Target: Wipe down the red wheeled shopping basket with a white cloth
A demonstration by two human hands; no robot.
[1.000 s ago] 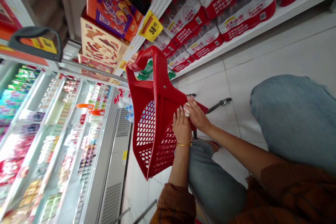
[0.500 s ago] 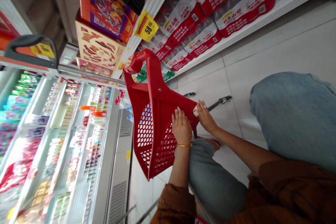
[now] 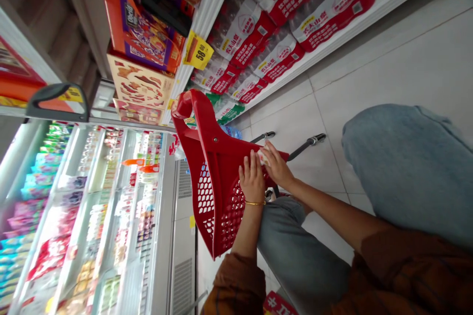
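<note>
A red plastic shopping basket (image 3: 211,155) with a mesh side stands tilted in front of me, its handle pointing up and left. My left hand (image 3: 253,182), with a gold bangle on the wrist, lies flat against the basket's mesh side. My right hand (image 3: 277,167) sits at the basket's upper rim, its fingers closed around a small pale packet (image 3: 263,158). The packet is largely hidden by those fingers, so I cannot tell what it is. Green-and-white packaging (image 3: 225,111) shows behind the basket's far end.
Behind the basket, black-tipped metal rods (image 3: 306,143) lie near the tiled floor (image 3: 369,69). Shrink-wrapped packs of bottled water (image 3: 325,5) fill a white shelf at the top right. A refrigerated display case (image 3: 92,206) runs along the left. My jeans-covered legs (image 3: 295,251) fill the lower right.
My right hand has slid back over the pale packet, closer to my left hand. The whole view has swung slightly, with the shelves shifting up and left.
</note>
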